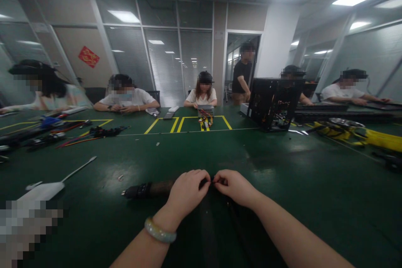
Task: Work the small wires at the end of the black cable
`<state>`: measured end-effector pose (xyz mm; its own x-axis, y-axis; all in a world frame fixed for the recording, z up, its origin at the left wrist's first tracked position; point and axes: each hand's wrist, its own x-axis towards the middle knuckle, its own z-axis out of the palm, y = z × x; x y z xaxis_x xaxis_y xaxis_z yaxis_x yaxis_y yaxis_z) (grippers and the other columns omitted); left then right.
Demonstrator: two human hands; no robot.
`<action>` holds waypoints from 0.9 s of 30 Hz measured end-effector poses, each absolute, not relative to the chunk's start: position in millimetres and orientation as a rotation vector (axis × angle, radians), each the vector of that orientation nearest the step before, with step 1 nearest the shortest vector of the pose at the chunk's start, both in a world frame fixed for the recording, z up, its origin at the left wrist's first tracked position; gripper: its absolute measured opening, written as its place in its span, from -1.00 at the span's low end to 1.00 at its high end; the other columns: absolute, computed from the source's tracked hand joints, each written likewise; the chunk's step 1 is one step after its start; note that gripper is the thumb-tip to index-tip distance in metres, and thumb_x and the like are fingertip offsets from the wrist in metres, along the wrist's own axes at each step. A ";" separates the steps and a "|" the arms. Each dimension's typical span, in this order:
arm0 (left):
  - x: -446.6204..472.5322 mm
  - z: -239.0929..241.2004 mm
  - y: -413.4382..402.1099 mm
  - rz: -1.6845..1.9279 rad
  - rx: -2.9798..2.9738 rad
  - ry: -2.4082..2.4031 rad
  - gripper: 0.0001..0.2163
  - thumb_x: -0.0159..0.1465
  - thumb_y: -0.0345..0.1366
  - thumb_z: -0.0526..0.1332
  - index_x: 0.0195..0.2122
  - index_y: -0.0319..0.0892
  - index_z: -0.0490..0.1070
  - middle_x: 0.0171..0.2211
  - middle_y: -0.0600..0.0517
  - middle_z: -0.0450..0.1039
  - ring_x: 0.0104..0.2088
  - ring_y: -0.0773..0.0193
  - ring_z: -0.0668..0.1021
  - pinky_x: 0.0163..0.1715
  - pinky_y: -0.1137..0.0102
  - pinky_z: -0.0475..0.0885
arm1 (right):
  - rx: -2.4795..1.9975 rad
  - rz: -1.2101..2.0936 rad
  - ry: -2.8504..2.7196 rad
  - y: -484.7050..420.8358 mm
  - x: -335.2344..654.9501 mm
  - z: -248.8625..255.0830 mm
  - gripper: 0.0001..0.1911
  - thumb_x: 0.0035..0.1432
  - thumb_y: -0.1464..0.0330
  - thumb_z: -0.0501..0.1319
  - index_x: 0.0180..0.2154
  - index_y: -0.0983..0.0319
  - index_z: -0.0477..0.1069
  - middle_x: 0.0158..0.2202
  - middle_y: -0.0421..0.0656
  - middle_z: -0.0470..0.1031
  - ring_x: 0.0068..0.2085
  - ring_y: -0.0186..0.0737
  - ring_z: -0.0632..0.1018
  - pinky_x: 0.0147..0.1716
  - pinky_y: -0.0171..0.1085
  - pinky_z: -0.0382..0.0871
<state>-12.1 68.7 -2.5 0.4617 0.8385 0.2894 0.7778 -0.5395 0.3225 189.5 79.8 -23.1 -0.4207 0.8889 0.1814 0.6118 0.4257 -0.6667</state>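
Observation:
Near the front middle of the green table, my left hand (190,188) and my right hand (235,186) almost meet. Thumb and fingers are closed in a pinch on both. Between the fingertips is something small and dark that I cannot make out. Lying behind my left hand, a dark cylindrical tool (157,188) points left with a black, chuck-like tip; my hand hides its other end. Dark strips run toward me below my hands, too dim to identify. A bracelet is on my left wrist.
A black computer case (274,104) stands at the far right. Cables (94,134) lie left, near a white object with a thin rod (80,168). A grey box with coloured wires (205,111) sits opposite. Yellow material (383,139) lies right. Several people are around the table.

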 end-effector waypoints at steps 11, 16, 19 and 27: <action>-11.3 -3.8 69.7 0.655 2.514 1.449 -0.93 0.26 -0.29 0.15 -0.28 -0.07 0.41 -0.29 0.09 0.48 -0.25 0.23 0.49 -0.21 0.33 0.30 | -1.226 0.661 -2.209 78.6 191.6 -17.0 -0.90 0.15 0.40 0.22 -0.27 0.19 0.51 -0.36 -0.23 0.47 -0.35 -0.32 0.44 -0.39 -0.39 0.23; -11.9 -3.4 70.0 0.669 2.529 1.422 -0.93 0.27 -0.29 0.14 -0.28 -0.06 0.41 -0.29 0.10 0.46 -0.25 0.24 0.48 -0.22 0.33 0.29 | -1.226 0.653 -2.210 78.2 191.5 -16.2 -0.91 0.15 0.41 0.23 -0.28 0.19 0.50 -0.35 -0.23 0.46 -0.35 -0.31 0.43 -0.38 -0.38 0.23; -12.8 -2.0 69.5 0.664 2.534 1.406 -0.92 0.29 -0.29 0.13 -0.25 -0.05 0.40 -0.27 0.10 0.46 -0.24 0.24 0.48 -0.21 0.33 0.29 | -1.222 0.684 -2.204 78.3 192.0 -15.9 -0.92 0.16 0.40 0.23 -0.29 0.19 0.50 -0.36 -0.23 0.45 -0.34 -0.32 0.43 -0.38 -0.39 0.22; -13.7 -0.8 68.8 0.607 2.541 1.395 -0.91 0.30 -0.27 0.11 -0.25 -0.05 0.39 -0.27 0.09 0.46 -0.22 0.23 0.47 -0.21 0.35 0.29 | -1.229 0.723 -2.195 79.1 191.7 -14.7 -0.92 0.16 0.40 0.22 -0.29 0.20 0.50 -0.35 -0.23 0.46 -0.33 -0.32 0.44 -0.36 -0.38 0.23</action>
